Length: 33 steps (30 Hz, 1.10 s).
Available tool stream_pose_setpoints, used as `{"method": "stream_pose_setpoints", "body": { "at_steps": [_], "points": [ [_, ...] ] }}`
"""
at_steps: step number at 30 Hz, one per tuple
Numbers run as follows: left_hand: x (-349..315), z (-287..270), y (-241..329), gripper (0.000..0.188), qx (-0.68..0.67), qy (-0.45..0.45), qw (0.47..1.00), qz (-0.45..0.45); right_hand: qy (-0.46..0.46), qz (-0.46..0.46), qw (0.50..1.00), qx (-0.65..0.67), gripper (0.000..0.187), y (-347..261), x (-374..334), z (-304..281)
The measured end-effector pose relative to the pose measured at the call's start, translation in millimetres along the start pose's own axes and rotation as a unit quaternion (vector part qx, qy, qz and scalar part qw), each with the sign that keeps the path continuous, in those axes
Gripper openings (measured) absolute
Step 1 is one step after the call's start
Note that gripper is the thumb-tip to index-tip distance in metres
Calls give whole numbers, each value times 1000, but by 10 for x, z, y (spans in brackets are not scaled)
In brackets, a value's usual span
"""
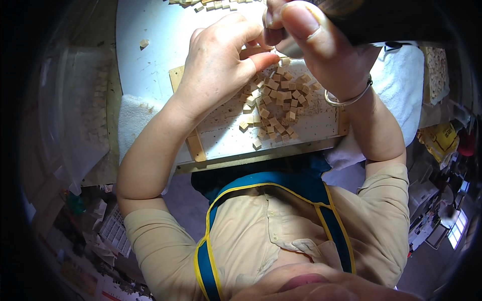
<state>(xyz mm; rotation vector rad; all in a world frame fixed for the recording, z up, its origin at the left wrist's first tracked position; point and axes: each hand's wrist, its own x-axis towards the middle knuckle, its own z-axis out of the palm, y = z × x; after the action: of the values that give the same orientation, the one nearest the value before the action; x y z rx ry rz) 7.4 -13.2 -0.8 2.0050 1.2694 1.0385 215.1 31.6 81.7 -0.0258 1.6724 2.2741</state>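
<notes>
Small pale wooden cubes [286, 98] lie in a loose pile on a white board [221, 135] edged with wooden strips [196, 145]. Over the pile's far left side is my left hand [216, 67], its thumb and fingers drawn together; whatever they hold is hidden. Closer to the camera, my right hand [334, 62] is raised, its thumb and fingertips closed together beside a dark, shiny-edged object [381, 20]. I cannot tell whether the right fingers grip that object or something smaller. A bracelet [351, 102] circles the right wrist.
Further cubes [216, 5] are gathered at the table's far edge, and a single cube [144, 43] lies to the left. White cloths [401, 85] flank the board. A clear plastic bin [75, 110] stands at the left; a yellow bag [439, 140] sits at the right.
</notes>
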Motion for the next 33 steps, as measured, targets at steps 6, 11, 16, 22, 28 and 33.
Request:
{"method": "stream_pose_setpoints", "body": {
  "at_steps": [6,11,16,22,28,33],
  "points": [
    [-3,21,-38,28,23,6,1000,11,-120,-231,774,-578,46,-482,248,-497],
    [14,-2,-33,26,14,-23,1000,-8,-305,-267,619,-672,48,-617,316,-304],
    [-1,-124,6,18,9,-77,994,76,-419,-472,239,-739,41,-381,220,76],
    [-18,-544,57,39,-22,-89,996,-22,-378,-567,213,-700,39,-224,257,54],
    [-223,-1553,-614,29,146,84,972,-164,-381,-565,195,-705,36,-174,316,21],
    [-385,-1380,-602,28,198,52,962,-179,-372,-560,270,-689,35,-97,353,-70]
  ]
}}
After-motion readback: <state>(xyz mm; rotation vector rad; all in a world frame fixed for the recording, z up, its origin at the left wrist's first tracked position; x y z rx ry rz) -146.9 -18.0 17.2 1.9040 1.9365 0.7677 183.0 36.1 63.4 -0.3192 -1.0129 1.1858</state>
